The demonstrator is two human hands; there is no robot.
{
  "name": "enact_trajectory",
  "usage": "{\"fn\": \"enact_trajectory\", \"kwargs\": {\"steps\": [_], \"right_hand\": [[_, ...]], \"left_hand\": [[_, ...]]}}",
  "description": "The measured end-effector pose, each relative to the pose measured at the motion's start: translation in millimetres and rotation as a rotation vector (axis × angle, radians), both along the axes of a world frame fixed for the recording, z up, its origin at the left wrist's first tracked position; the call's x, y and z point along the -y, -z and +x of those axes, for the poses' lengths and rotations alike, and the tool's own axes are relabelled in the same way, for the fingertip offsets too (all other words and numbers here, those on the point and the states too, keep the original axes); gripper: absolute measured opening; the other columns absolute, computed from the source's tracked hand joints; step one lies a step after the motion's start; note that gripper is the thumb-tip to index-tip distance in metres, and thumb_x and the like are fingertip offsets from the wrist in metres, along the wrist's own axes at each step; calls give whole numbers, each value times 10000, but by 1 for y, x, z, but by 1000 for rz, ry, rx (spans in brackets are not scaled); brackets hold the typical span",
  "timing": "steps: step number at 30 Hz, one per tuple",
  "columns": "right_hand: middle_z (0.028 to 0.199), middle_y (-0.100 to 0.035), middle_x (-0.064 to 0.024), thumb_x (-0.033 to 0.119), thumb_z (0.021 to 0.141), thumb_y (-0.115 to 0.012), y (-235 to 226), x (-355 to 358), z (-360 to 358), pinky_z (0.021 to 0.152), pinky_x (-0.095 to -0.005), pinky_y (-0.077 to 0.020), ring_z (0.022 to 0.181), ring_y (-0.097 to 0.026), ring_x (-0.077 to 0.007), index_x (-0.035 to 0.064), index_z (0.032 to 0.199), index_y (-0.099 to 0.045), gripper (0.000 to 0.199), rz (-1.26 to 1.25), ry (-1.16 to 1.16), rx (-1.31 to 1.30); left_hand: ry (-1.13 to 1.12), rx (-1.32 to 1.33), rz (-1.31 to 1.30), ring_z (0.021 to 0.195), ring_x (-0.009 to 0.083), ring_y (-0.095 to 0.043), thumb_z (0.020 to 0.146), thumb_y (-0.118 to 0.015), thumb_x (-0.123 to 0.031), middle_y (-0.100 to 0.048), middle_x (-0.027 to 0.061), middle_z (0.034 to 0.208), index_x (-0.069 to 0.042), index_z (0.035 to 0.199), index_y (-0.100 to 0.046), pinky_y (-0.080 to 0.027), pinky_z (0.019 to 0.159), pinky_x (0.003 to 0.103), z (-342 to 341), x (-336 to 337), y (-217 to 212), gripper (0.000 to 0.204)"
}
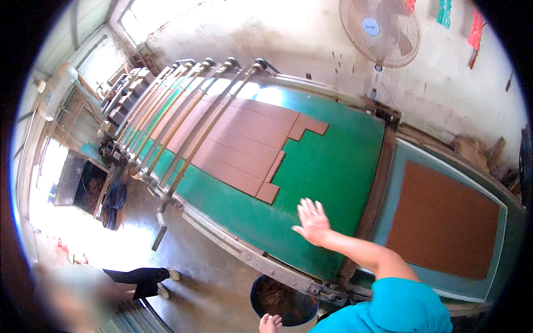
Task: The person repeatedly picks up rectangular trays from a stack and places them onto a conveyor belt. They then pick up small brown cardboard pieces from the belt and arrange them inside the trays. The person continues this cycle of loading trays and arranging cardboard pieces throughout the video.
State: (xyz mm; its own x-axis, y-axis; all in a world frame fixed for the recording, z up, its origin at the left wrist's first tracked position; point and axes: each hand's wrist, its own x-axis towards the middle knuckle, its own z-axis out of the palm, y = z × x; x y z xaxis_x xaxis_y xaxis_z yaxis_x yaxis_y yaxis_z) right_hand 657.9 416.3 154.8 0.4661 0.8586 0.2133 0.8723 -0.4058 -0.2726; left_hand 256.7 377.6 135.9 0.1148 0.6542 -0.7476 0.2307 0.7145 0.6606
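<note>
My right hand (312, 223) reaches over the green belt (338, 172), palm down with fingers stretched out and nothing in it. Whether it touches the belt I cannot tell. Beyond it and to the left lies a run of brown ribbed sheets (239, 139), side by side with a stepped front edge. Near that edge sits a small ribbed end piece (268, 192). My left hand (270, 323) shows only in part at the lower edge, its fingers loosely apart, close to a round tub (284, 297) with dark brown matter inside.
Metal rollers (216, 119) span the belt at the far left. A large brown sheet (444, 219) lies on a pale blue framed surface to the right. A fan (383, 30) stands by the wall. At lower left, another person (133, 283) is near the machine's side.
</note>
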Motion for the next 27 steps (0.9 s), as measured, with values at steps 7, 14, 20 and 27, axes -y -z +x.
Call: {"fn": "enact_trajectory", "kwargs": {"steps": [7,14,20,27], "right_hand": [[1483,-39,-175,652,817,-345,16,-166,111,1090,-477,29,1378,4,-286,-1,1406,-130,905,-210,302,-142],[1480,-81,-171,644,839,-290,67,-104,132,1070,-538,25,1378,-18,-293,3,1403,-158,865,-123,183,-205],[1463,-118,-207,567,883,-293,48,-94,221,1051,-587,-19,1371,-65,-312,-33,1380,-203,784,83,326,-59],[1481,-132,-120,502,907,-295,96,-85,298,1066,-555,-2,1377,-74,-243,32,1398,-213,684,-42,465,-43]], "left_hand": [[165,-41,83,976,250,-590,919,-470,-283,-581,173,1104,-3,1283,-371,-478,794,325,129,-57,-72,470],[301,-9,101,990,244,-567,932,-423,-348,-562,160,1110,-24,1297,-369,-463,823,344,199,-99,-70,491],[212,295,-121,1017,340,-541,929,-391,-392,-506,220,1167,-110,1318,-305,-456,825,452,264,-144,-10,488],[-9,479,-375,1145,384,-413,909,-390,-474,-433,236,1232,-264,1241,-418,-352,941,559,328,-155,7,394]]}}
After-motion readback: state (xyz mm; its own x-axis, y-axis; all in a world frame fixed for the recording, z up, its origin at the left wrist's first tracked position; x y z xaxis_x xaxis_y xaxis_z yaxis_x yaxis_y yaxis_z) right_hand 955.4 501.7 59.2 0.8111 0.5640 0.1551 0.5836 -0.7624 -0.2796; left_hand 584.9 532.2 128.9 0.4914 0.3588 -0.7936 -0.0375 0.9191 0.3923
